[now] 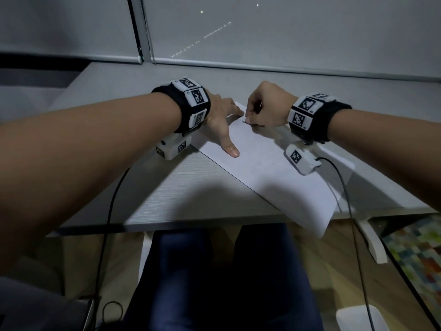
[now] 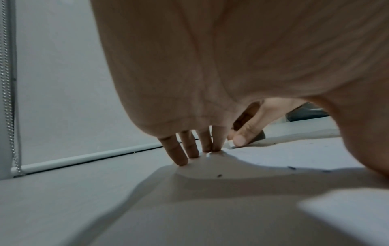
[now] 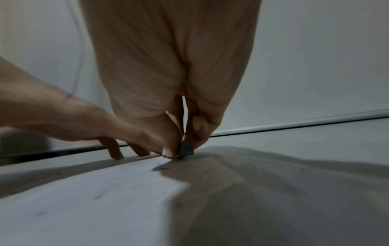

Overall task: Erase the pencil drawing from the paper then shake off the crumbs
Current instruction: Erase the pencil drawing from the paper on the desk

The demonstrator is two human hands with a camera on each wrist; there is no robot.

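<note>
At the bottom of the head view sit the person's legs (image 1: 214,278) in dark blue, with a patterned rug (image 1: 415,254) at lower right and 2 black cables (image 1: 108,211) hanging off the table's near edge. Above them the grey table (image 1: 171,187) fills the middle of the frame. On it lies the paper (image 1: 274,173), a white sheet set at a slant, its near corner sticking out past the table edge at lower right and its far corner reaching up toward frame center.

The left hand (image 1: 220,121) lies spread flat on the paper's far left part, fingers straight, thumb pointing toward the viewer; in the left wrist view its fingertips (image 2: 181,159) press down on the sheet. The right hand (image 1: 265,106) is just beside it, at the paper's far corner, curled and pinching an eraser (image 3: 186,149) (small and dark in the right wrist view) between thumb and fingers, its lower end touching the paper. A faint dark mark (image 1: 244,121) shows by the thumb tip. A few dark crumbs (image 2: 291,167) lie scattered on the sheet. Both wrists carry black bands (image 1: 191,103) with checkered tags.

Farthest back, a grey blind (image 1: 286,32) hangs behind the table, with a bead chain (image 2: 8,99) at far left in the left wrist view.
</note>
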